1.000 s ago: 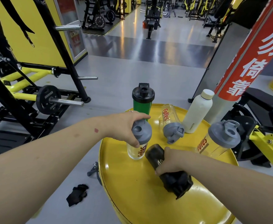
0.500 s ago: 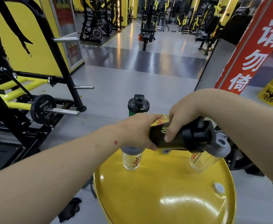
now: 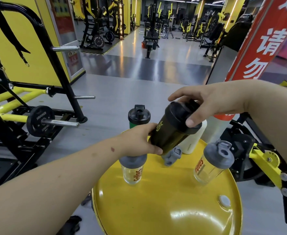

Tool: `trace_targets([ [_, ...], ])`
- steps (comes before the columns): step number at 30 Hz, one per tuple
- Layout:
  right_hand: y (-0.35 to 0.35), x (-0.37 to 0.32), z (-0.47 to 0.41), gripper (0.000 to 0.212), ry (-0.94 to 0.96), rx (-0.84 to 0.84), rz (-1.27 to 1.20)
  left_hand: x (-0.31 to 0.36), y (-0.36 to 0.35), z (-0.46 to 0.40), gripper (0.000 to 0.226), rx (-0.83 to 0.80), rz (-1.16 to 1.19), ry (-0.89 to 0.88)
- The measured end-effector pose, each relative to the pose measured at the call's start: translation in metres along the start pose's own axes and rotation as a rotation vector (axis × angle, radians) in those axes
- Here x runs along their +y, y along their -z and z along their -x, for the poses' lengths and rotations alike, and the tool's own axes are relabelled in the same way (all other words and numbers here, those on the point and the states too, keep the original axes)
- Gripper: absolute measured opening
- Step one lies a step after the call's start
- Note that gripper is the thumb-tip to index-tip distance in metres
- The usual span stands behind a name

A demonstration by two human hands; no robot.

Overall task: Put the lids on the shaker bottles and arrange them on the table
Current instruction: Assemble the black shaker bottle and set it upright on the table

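- The round yellow table (image 3: 164,216) fills the near middle; its near half is bare, and the bottles stand along its far edge.
- The dark shaker bottle (image 3: 171,131), a second ago lying on the table, is now lifted above the far side and tilted, lid end up and to the right.
- The right hand (image 3: 212,106) has shifted from the bottle's body to its black lid (image 3: 181,116), grip clenched around the rim; I judge it is tightening the lid.
- The left hand (image 3: 139,141) has left the near-left clear bottle (image 3: 133,168) and now grips the dark bottle's base.
- Two clear bottles wear grey lids: near left, and right (image 3: 212,165).
- The green bottle (image 3: 139,117) at the far left is capped.
- A grey lid (image 3: 172,156) shows below the dark bottle; whether it sits on a bottle I cannot tell.
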State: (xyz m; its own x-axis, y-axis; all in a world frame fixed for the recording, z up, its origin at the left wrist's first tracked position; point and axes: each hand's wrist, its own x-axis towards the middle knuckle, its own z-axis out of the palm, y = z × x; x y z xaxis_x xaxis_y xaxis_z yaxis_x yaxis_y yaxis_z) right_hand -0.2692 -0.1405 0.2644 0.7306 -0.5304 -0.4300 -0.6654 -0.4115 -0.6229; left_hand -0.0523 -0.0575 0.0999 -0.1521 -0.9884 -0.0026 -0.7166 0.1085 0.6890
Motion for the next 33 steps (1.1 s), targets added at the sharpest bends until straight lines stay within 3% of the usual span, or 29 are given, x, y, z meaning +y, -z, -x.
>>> trace_targets([
  [5,-0.004,0.015,-0.008,0.078,0.095,0.147,0.15,0.005,-0.007,-0.007,0.064,-0.014,-0.08,0.006],
  [10,-0.011,0.028,-0.014,0.075,0.112,0.137,0.144,0.024,-0.009,-0.01,0.078,0.086,0.233,-0.027],
  [17,-0.033,0.048,-0.023,0.101,0.033,0.222,0.161,0.025,-0.019,-0.017,0.082,0.203,0.229,0.06],
  [20,-0.049,0.055,-0.025,0.091,0.05,0.276,0.24,0.024,-0.028,-0.017,0.088,0.15,0.221,0.084],
  [24,-0.063,0.069,-0.032,0.09,0.05,0.266,0.311,0.018,-0.025,-0.016,0.121,0.031,0.306,0.092],
  [26,-0.073,0.079,-0.038,0.095,0.033,0.233,0.327,0.02,-0.023,-0.017,0.114,-0.007,0.285,0.061],
  [29,-0.088,0.092,-0.048,0.099,-0.006,0.205,0.338,0.024,-0.026,-0.02,0.081,-0.032,0.006,-0.008],
  [33,-0.1,0.108,-0.06,0.097,-0.015,0.177,0.328,0.024,-0.039,-0.022,0.065,-0.088,-0.24,0.025],
])
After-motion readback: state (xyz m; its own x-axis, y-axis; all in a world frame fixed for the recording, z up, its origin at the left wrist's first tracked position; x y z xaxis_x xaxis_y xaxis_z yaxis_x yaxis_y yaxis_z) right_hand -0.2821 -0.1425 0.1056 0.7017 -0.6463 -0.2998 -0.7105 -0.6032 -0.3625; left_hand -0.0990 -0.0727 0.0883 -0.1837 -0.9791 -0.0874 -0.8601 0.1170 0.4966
